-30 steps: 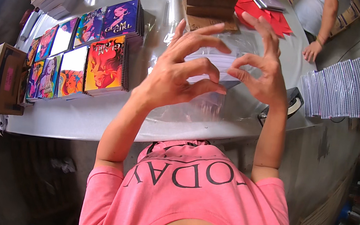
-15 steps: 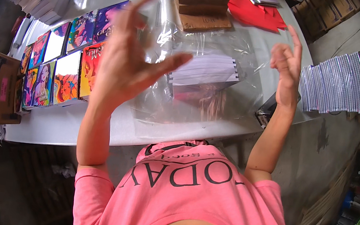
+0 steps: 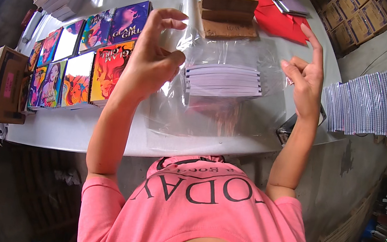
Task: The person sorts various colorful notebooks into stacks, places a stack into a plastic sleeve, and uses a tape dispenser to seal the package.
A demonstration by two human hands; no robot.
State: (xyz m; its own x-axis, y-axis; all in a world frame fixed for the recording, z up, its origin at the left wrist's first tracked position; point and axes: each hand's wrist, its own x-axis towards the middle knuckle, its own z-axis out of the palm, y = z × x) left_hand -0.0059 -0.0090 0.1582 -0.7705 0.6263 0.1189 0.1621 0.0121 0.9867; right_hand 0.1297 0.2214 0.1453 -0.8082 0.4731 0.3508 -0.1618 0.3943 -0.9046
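Note:
My left hand [image 3: 158, 58] hovers above the left side of a clear plastic sheet [image 3: 163, 121]. Its upper fingers are bent and stand apart from the thumb, with nothing visible between them. Over the right side, my right hand [image 3: 306, 78] points its index finger up. The other fingers curl in toward the thumb; whether they pinch the thin film is too hard to see. Between both hands a stack of white-edged notebooks [image 3: 224, 83] lies with plastic around it, dark bindings showing at its sides.
Colourful spiral notebooks [image 3: 106, 70] stand in rows at left, beside a cardboard box [image 3: 6, 85]. Behind the plastic are a brown wooden stand [image 3: 227, 13] and red sheets [image 3: 281, 21]. A tall pile of wrapped notebooks [image 3: 363, 104] is at right, near a dark tray [image 3: 286, 130].
My left hand has moved slightly right, its fingers and thumb drawing inward. My right hand stays near its place, thumb turned more inward. The notebook stack shows more plainly, and the view has shifted slightly.

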